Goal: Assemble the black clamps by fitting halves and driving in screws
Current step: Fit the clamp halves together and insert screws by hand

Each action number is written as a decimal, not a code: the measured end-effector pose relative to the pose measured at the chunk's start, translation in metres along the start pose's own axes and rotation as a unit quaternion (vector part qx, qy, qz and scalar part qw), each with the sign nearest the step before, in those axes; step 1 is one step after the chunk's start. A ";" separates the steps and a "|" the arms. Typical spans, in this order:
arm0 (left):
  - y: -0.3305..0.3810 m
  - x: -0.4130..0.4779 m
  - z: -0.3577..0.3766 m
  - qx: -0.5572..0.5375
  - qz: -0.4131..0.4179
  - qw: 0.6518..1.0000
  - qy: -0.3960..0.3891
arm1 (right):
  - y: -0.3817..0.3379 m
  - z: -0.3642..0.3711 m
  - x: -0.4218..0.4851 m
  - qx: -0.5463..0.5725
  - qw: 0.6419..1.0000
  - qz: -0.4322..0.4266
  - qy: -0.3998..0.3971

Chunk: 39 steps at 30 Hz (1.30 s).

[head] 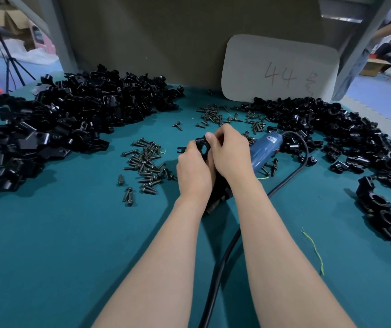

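Teal cloth table (pixel 48 256) bears heaped black plastic clamp halves (pixel 66 129) left of the blue corded screwdriver (pixel 264 150); beside it, left hand (pixel 193 171) and right hand (pixel 230 152) curl tightly round one black clamp (pixel 202 144), seemingly seating halves; dark screws (pixel 146 162) lie within reach.

A factory assembly workshop: a teal desk (pixel 48 233) heaped with black clamp halves (pixel 71 119), scattered screws (pixel 146 162), a corded blue electric screwdriver (pixel 264 150), a card (pixel 279 69) marked 44, a carton (pixel 373 65) beyond.
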State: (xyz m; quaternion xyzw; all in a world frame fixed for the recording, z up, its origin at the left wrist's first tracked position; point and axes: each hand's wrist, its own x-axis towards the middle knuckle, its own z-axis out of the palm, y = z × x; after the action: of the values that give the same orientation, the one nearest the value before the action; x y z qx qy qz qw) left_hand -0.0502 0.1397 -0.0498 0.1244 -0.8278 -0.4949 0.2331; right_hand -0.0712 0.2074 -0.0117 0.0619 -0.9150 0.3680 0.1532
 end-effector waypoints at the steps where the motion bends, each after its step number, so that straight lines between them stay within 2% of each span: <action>1: 0.001 0.000 -0.001 0.001 0.002 1.000 -0.002 | 0.000 0.001 0.001 -0.007 1.000 0.003 -0.001; 3: 0.002 -0.001 -0.001 -0.015 -0.001 1.000 -0.007 | -0.001 0.001 0.003 -0.017 1.000 0.005 0.002; 5: 0.004 0.000 -0.004 -0.080 -0.017 0.997 -0.001 | -0.002 0.001 0.007 0.004 0.999 0.013 0.029; 8: 0.008 0.006 -0.009 -0.216 -0.098 0.971 0.020 | 0.000 0.003 0.013 -0.051 0.996 0.058 0.040; 9: 0.010 0.008 -0.011 -0.306 -0.138 0.942 0.017 | 0.001 0.005 0.014 -0.114 0.991 0.075 0.005; 11: 0.013 0.011 -0.017 -0.504 -0.189 0.843 -0.003 | -0.001 0.010 0.014 -0.243 0.962 0.090 -0.084; 13: 0.016 0.014 -0.023 -0.604 -0.211 0.768 -0.009 | -0.004 0.012 0.014 -0.300 0.942 0.087 -0.123; 16: 0.013 0.017 -0.028 -0.666 -0.235 0.708 -0.024 | -0.004 0.013 0.014 -0.302 0.943 0.085 -0.107; 18: 0.013 0.017 -0.029 -0.680 -0.255 0.687 -0.036 | -0.002 0.013 0.013 -0.303 0.945 0.080 -0.094; 20: 0.011 0.017 -0.028 -0.679 -0.260 0.685 -0.049 | -0.003 0.013 0.012 -0.287 0.951 0.075 -0.091; 23: 0.008 0.018 -0.027 -0.664 -0.253 0.700 -0.070 | -0.003 0.012 0.011 -0.263 0.959 0.072 -0.080; 29: 0.004 0.018 -0.024 -0.639 -0.270 0.716 -0.078 | 0.001 0.012 0.009 -0.187 0.980 0.065 -0.009; 32: 0.003 0.019 -0.025 -0.642 -0.273 0.713 -0.072 | 0.003 0.008 0.009 -0.038 0.997 0.066 0.033; 34: 0.003 0.019 -0.025 -0.647 -0.276 0.708 -0.068 | 0.005 0.002 0.007 0.080 0.994 0.063 0.038; 36: 0.003 0.018 -0.025 -0.636 -0.273 0.719 -0.063 | 0.006 -0.006 0.005 0.157 0.986 0.056 0.030; 39: 0.003 0.019 -0.024 -0.625 -0.271 0.730 -0.051 | 0.007 -0.016 0.005 0.213 0.976 0.049 -0.021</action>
State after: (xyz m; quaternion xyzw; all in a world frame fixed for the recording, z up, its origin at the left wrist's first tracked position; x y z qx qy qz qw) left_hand -0.0542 0.1148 -0.0327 0.1441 -0.2729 -0.9485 0.0715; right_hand -0.0741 0.2236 -0.0041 0.0553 -0.8207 0.5599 0.0991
